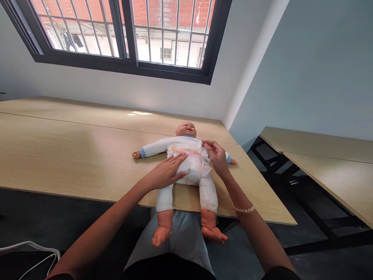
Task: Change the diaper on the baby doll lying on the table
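A baby doll (188, 153) in a white suit lies on its back on the wooden table (72, 151), head toward the window, legs hanging over the near edge. A white diaper (196, 171) is wrapped round its hips. My left hand (169, 170) lies flat on the doll's belly and the diaper's left side, fingers stretched out. My right hand (216, 156) is at the doll's right side, fingers pinched on a diaper tab near the waist. A bead bracelet (244, 209) is on my right wrist.
A barred window (128, 31) fills the wall behind the table. A second wooden table (329, 159) stands to the right across a dark gap. White cables (32, 252) lie at the lower left. My lap shows below the doll's feet.
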`<state>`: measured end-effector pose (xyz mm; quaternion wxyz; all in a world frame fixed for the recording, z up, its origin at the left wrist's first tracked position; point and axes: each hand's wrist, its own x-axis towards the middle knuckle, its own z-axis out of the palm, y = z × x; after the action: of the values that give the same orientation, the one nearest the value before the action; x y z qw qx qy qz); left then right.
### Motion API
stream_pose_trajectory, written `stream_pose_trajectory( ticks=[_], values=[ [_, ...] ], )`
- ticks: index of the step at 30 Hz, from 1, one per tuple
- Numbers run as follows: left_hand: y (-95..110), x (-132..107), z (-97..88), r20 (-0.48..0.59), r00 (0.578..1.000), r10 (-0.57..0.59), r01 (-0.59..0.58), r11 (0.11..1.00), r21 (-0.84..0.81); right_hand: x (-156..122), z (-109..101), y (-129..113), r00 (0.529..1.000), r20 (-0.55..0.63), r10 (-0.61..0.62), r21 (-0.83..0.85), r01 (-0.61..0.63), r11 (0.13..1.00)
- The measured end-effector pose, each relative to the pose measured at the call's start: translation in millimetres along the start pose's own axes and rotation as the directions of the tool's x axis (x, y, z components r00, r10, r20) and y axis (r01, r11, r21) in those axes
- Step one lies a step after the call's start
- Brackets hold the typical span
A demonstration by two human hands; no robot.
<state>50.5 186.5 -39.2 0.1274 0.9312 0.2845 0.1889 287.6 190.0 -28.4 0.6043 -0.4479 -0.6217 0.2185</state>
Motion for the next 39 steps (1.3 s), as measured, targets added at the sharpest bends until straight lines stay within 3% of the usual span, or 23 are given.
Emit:
stream_pose_trajectory(
  ticks=[3,7,10,16,19,22,24,26,30,33,36,39],
  values=[
    [2.8,0.5,-0.1,0.058,0.998,-0.033,0.027,0.995,0.095,-23.6,-11.2,3.4,0.989,0.109,-0.1,-0.142,0.115,0.983],
    [4.3,0.4,1.0,0.061,0.996,-0.061,0.053,0.991,0.122,-36.4,-10.0,3.8,0.874,0.457,-0.165,-0.204,0.284,0.937],
    [3.2,-0.3,2.1,0.082,0.993,-0.085,0.076,0.99,0.117,-36.9,-6.1,4.6,0.827,0.549,-0.122,-0.23,0.291,0.929],
    [-1.5,-0.1,1.8,0.084,0.992,-0.091,0.088,0.996,0.032,-42.3,-3.2,8.4,0.833,0.548,-0.076,-0.284,0.271,0.92],
    [-0.9,-4.1,0.1,0.039,0.998,-0.059,0.063,0.993,-0.1,-47.4,-7.0,3.6,0.843,0.533,-0.078,-0.241,0.24,0.94],
    [0.8,-16.1,0.4,-0.182,0.981,-0.067,0.019,0.967,-0.253,-56.8,-15.5,-8.5,0.913,0.396,-0.092,-0.207,0.187,0.96],
    [1.0,-26.2,2.5,-0.36,0.926,-0.112,0.009,0.961,-0.276,-66.9,-21.6,-17.1,0.966,0.24,-0.092,-0.225,0.148,0.963],
    [1.0,-34.2,4.7,-0.455,0.88,-0.133,0.02,0.97,-0.244,-78.3,-25.4,-23.3,0.987,0.13,-0.091,-0.301,0.127,0.945],
    [5.2,-36.5,5.6,-0.417,0.897,-0.147,0.094,0.985,-0.145,-93.8,-20.5,-28.5,0.988,0.139,-0.068,-0.514,0.131,0.848],
    [12.9,-30.5,8.4,-0.377,0.906,-0.193,0.159,0.98,-0.118,-96.1,-9.3,-29.7,0.982,0.184,-0.029,-0.568,0.131,0.813],
    [19.6,-27.3,16.0,-0.42,0.874,-0.245,0.191,0.968,-0.165,-95.8,-1.6,-29.1,0.985,0.172,0.005,-0.58,0.097,0.809],
    [17.6,-27.4,23.2,-0.476,0.821,-0.313,0.168,0.931,-0.323,-96.4,-1.0,-27.4,0.989,0.145,0.022,-0.565,0.064,0.823]
  ],
)
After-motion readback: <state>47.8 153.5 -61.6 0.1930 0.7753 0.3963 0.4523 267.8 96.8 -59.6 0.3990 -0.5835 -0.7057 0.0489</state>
